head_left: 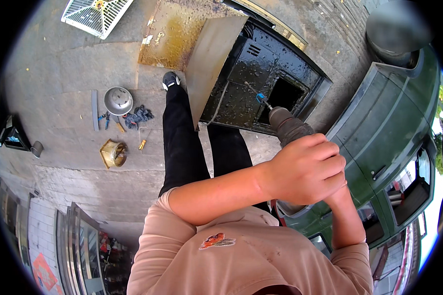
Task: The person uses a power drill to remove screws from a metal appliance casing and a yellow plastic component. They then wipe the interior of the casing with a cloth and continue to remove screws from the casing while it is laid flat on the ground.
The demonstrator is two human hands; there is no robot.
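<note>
A dark power drill (291,127) is held in front of me, its long bit (253,90) with a blue collar pointing away over a greasy black metal housing. My left hand (307,169) is closed in a fist at the drill's rear. Behind it, my right hand (335,192) is mostly hidden; its arm comes up to the same spot, but its fingers do not show. The open metal housing (246,64) looks like a range hood body, wet with grease, with a square dark opening near the bit. Whether the tip touches the panel I cannot tell.
On the concrete left of my legs are a metal bowl (118,101), pliers (107,120), a dark rag (138,116), a yellow-handled screwdriver (142,144) and a yellowish tub (113,153). A rusty sheet (170,37) lies beyond. A green vehicle (379,128) stands close on the right.
</note>
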